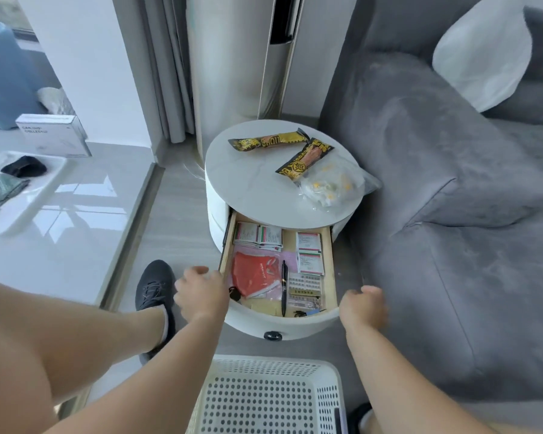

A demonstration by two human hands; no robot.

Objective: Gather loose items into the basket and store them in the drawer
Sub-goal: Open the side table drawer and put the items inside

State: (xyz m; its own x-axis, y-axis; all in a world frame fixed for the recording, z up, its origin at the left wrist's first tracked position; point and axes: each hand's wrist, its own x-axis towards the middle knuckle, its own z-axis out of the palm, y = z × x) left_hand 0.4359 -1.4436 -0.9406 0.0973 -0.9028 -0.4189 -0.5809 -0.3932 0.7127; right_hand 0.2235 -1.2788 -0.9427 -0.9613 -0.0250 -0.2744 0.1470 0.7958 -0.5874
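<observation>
A round white side table (pixel 264 170) stands in front of me with its drawer (pixel 331 270) pulled out. Inside lie several sachets (pixel 257 234), a red packet (pixel 254 277), a black pen (pixel 284 286) and pill strips (pixel 304 285). On the tabletop rest two yellow-black snack packets (pixel 267 141) (pixel 304 162) and a clear bag of sweets (pixel 333 186). A white perforated basket (pixel 264 368) sits on the floor near my legs. My left hand (pixel 201 292) hovers at the drawer's left side, fingers loosely curled. My right hand (pixel 362 308) is by the drawer's right corner, also curled and holding nothing.
A grey sofa (pixel 452 214) with a white cushion (pixel 483 48) fills the right. A white low platform (pixel 60 245) on the left carries a tray (pixel 44 189) with cloth items and a white box (pixel 54 136). My shoe (pixel 154 283) stands left of the table. A tall white appliance (pixel 232 57) is behind.
</observation>
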